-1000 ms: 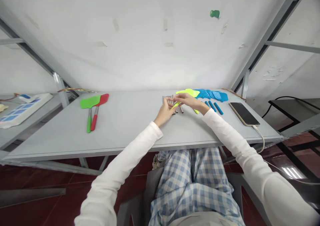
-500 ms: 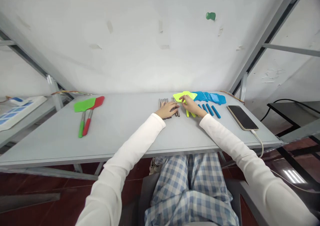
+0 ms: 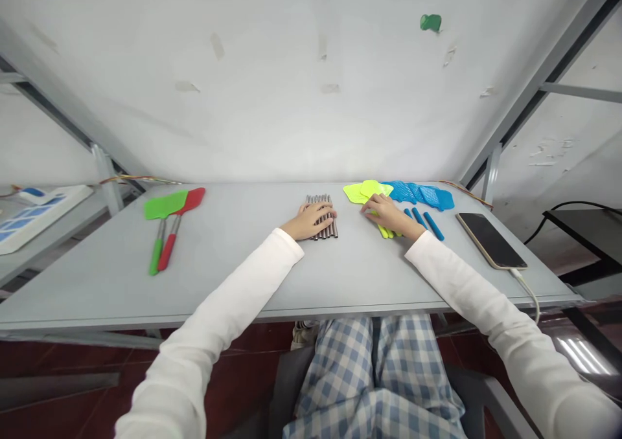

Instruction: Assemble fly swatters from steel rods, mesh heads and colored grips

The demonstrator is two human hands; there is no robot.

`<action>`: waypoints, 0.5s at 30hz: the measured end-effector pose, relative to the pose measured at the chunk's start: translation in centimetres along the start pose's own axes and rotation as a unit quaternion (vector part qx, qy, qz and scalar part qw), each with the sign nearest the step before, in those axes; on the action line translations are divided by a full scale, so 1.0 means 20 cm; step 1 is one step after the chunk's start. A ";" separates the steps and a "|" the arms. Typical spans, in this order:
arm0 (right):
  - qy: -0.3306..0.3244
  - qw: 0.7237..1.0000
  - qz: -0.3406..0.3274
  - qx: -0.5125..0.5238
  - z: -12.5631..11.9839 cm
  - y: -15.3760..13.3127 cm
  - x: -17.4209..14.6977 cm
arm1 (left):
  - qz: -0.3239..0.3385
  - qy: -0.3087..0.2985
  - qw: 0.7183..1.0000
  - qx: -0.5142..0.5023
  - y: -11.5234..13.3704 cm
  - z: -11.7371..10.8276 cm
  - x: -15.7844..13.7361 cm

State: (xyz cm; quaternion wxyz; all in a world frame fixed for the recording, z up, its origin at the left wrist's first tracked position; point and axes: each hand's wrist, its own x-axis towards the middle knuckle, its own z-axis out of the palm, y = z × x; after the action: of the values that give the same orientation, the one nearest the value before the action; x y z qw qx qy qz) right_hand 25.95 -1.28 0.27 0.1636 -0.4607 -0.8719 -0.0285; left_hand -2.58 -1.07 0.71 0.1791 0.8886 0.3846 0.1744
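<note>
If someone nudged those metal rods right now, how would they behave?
The rods look slim and round, so they would probably roll sideways, though the left hand lying over them may hold them back. Their bare, shiny metal suggests they're stiff and perhaps a little slippery.

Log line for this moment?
left hand: on metal rods | right hand: over yellow handles | blue handles: right of yellow ones | smartphone: cabled

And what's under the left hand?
Metal rods, lying side by side on the table; their ends show past the left hand. Their middles are mostly covered; anything else under the palm can't be seen.
</note>
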 end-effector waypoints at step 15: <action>-0.003 1.000 -0.019 -0.024 -0.07 0.00 -0.05 | -0.128 0.210 0.967 0.063 -0.18 -0.19 -0.08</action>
State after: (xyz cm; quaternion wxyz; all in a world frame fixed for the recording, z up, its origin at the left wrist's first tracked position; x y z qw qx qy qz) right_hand 26.91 -2.40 1.30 0.1492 -0.4483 -0.8799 -0.0507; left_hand -7.62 0.79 2.10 0.0591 0.7847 0.5344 0.3084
